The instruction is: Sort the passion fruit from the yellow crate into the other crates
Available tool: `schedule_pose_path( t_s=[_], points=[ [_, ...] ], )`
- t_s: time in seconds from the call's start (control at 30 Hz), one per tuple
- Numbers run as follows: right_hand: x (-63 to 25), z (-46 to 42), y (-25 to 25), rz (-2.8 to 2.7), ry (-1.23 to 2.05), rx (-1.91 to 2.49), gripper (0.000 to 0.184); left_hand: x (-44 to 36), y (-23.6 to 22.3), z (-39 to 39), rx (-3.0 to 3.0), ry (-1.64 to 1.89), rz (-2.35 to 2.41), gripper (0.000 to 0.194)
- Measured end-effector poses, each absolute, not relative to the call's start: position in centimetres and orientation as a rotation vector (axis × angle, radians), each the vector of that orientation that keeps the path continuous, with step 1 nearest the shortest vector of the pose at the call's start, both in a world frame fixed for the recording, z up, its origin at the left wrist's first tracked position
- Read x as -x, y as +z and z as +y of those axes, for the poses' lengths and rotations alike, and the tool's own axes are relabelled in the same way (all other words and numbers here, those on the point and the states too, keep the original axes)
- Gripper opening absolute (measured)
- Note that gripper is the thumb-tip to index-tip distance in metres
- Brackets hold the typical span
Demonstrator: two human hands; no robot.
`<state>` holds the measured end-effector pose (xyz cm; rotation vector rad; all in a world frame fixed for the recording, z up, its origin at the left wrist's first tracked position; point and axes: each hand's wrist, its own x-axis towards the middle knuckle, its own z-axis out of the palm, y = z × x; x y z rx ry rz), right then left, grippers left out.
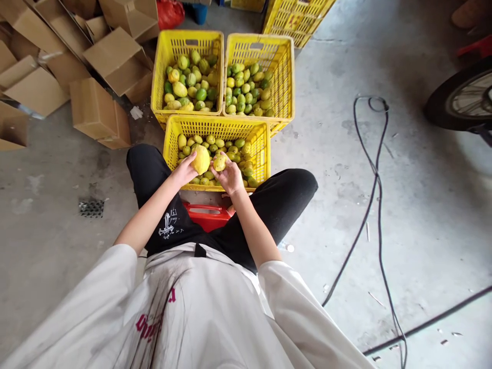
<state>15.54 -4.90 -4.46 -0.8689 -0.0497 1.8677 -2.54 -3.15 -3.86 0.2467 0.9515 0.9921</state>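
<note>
My left hand [185,169] is closed around a large yellow lemon [201,160]. Beside it, my right hand [230,177] grips a smaller yellow lemon [220,163] with dark spots on its skin. Both hands are over the near yellow crate [265,154], which holds many green and yellow lemons [232,148]. Two more yellow crates stand just behind: the left crate [155,92] has larger green and yellow fruit, the right crate [290,77] smaller ones.
Cardboard boxes [98,110] are heaped at the upper left. A red basket [207,219] sits between my legs. Black cable [374,174] loops over the concrete floor on the right, and a wheel [461,97] stands at the right edge. Another yellow crate [295,20] is at the back.
</note>
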Motion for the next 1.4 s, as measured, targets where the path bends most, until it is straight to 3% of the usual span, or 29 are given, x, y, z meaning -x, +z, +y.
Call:
schedule_pose_path(
  t_s=[0.13,0.3,0.53,0.63,0.83,1.03,1.27,1.4],
  points=[
    [-15.4,-5.1,-4.8,-0.05,1.879,0.898,0.018,2.7,-4.2,-3.4,-0.262,0.98,0.996,0.024],
    [-15.3,-5.2,-5.4,-0.077,1.91,0.952,0.023,2.6,-4.2,-3.7,-0.289,0.964,0.955,0.034],
    [-15.1,-5.3,-5.7,-0.136,1.935,0.915,0.025,2.2,-4.2,-3.6,-0.286,0.908,0.962,0.027],
    [-15.4,-5.2,-5.4,-0.078,1.959,0.858,0.019,2.3,-3.6,-3.4,-0.227,0.919,0.908,0.037],
    [-16.1,-4.8,-4.3,-0.05,1.935,0.748,0.026,2.9,-2.6,-3.1,-0.214,0.969,0.879,0.05],
    [-16.0,-5.1,-4.3,-0.116,1.954,0.829,0.02,3.0,-3.5,-3.2,-0.217,0.937,0.909,0.039],
    [-14.9,-5.8,-4.9,-0.208,1.964,0.865,0.038,2.5,-4.4,-3.7,-0.232,0.831,0.93,0.028],
    [-14.7,-5.7,-5.2,-0.21,1.944,0.859,0.038,2.5,-4.4,-3.5,-0.235,0.829,0.949,0.024]
  ],
)
